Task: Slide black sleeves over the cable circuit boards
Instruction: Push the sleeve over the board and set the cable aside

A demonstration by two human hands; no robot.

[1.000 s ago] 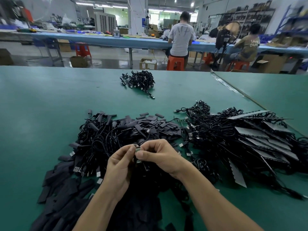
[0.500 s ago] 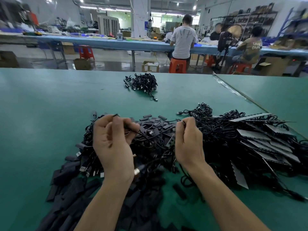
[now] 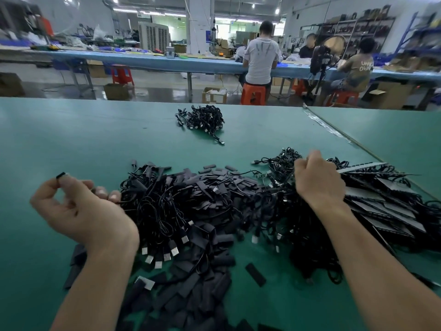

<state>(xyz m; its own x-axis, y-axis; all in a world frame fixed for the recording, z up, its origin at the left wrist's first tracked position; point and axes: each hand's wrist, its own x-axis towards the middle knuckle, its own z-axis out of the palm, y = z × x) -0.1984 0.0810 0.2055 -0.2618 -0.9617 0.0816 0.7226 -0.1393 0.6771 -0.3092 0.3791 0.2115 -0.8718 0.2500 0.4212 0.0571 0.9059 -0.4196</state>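
Observation:
My left hand [image 3: 78,211] hovers over the green table at the left and pinches a small black sleeve [image 3: 60,175] between thumb and forefinger. At the left edge of a tangled pile of black cables [image 3: 307,237], my right hand [image 3: 318,180] has its fingers curled down into the wires, gripping a cable. Its fingertips are hidden. A bare green circuit board [image 3: 261,175] lies just left of that hand. Between my hands is a heap of cables and sleeves [image 3: 191,201]. Loose black sleeves [image 3: 191,295] lie spread near me.
A small bundle of black cables [image 3: 202,120] lies farther back on the green table [image 3: 71,139]. Flat dark strips [image 3: 386,206] lie across the right pile. A seam with tape [image 3: 334,130] runs diagonally at the right. People sit at a blue bench behind.
My hands have moved apart. The left hand swung out to the left, holding a sleeve. The right hand shifted right and dropped onto the right cable pile.

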